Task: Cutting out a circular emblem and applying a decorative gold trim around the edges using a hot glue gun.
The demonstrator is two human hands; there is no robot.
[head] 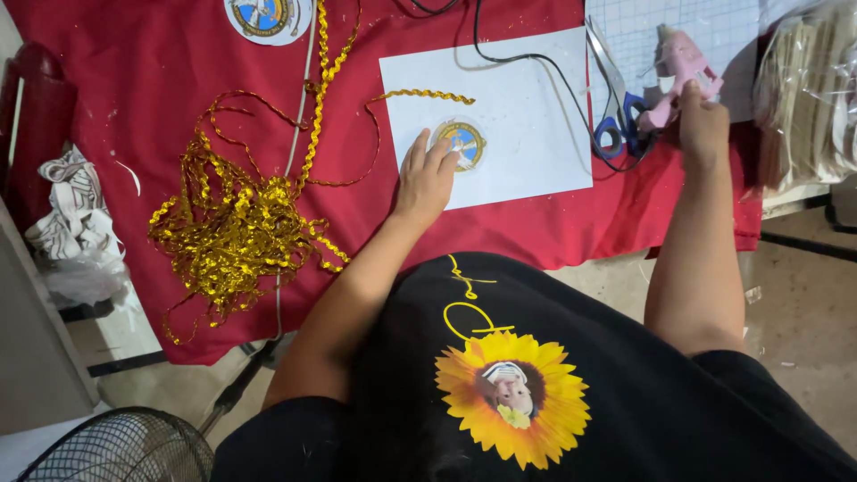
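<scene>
head view: round gold-rimmed badge point(461, 144) under left hand point(425, 181)

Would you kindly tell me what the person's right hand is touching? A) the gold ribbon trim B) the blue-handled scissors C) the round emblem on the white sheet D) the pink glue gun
D: the right hand grips the pink glue gun at the table's far edge, while the left hand rests on the round emblem.
</scene>
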